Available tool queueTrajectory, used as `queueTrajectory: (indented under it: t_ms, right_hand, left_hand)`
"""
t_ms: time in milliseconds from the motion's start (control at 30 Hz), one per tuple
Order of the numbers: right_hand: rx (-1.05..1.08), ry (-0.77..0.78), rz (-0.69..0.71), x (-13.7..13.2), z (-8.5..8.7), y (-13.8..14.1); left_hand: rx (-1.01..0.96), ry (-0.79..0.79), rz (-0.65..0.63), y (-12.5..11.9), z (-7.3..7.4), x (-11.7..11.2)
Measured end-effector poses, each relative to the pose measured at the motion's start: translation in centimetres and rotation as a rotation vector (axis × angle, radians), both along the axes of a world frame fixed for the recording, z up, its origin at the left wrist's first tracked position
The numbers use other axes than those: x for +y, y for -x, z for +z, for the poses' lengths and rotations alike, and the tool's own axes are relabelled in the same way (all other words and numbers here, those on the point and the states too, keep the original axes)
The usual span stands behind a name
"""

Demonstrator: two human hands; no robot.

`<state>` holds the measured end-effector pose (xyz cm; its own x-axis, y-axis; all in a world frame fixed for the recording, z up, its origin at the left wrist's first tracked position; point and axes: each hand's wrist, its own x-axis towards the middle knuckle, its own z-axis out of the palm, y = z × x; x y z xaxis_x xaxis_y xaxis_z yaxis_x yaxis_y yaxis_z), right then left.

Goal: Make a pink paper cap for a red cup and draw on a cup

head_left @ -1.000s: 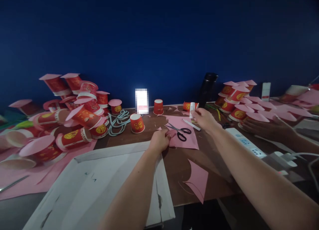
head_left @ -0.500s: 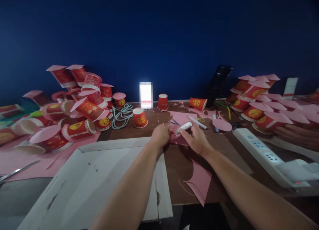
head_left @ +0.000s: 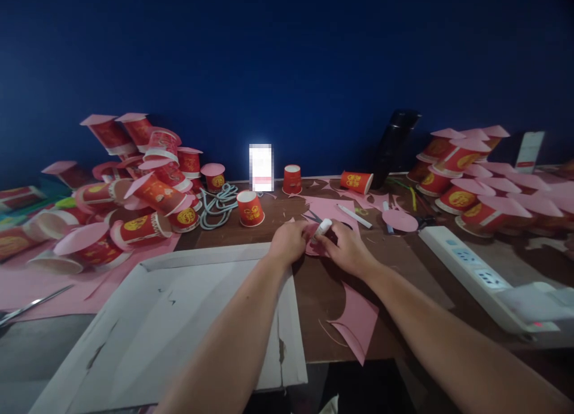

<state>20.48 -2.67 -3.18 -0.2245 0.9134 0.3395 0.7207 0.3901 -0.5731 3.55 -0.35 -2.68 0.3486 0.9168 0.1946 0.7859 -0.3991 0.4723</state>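
My right hand (head_left: 352, 250) is closed around a small white tube (head_left: 323, 227), its body now tilted more upright, possibly glue. Just left of it, my left hand (head_left: 289, 242) has its fingers curled at the edge of a piece of pink paper (head_left: 317, 251), low over the table. The fingertips and much of that paper are hidden between the hands. Behind them lie a pair of scissors (head_left: 314, 217), partly covered, and a flat pink sheet (head_left: 329, 206). A white pen (head_left: 354, 215) rests on that sheet.
Red paper cups with pink tops are piled on the left (head_left: 152, 190) and right (head_left: 475, 181). A white box lid (head_left: 179, 324) lies under my left forearm. A power strip (head_left: 466, 270) stands at right. Pink scrap (head_left: 359, 321) lies between my arms.
The white tube has moved left and tilted upright, with my right hand shifting along toward my left. The co-worker's hand at the far right has gone from view.
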Motion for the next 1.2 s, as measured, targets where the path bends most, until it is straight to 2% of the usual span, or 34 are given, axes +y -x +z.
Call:
queueTrajectory:
  t_ms: [167,300,667,1067,1200]
  right_hand:
    - [-0.056,0.010,-0.015,0.5,-0.5,-0.1]
    - [-0.116,-0.008,0.050,0.7,-0.6,-0.1]
    - [-0.266,-0.036,0.138,0.5,0.7,0.0]
    - [-0.114,0.065,0.272,-0.3,1.5,-1.0]
    - [0.000,0.098,0.189,0.0,1.6,-1.8]
  left_hand:
    - [0.000,0.032,0.002,0.0,0.2,0.0]
    - [0.001,0.029,0.009,-0.1,0.1,0.0]
    - [0.005,0.012,0.029,0.0,0.1,0.0]
    - [-0.012,0.058,0.048,0.0,0.4,-0.2]
    - [-0.041,0.070,0.049,0.0,0.4,-0.2]
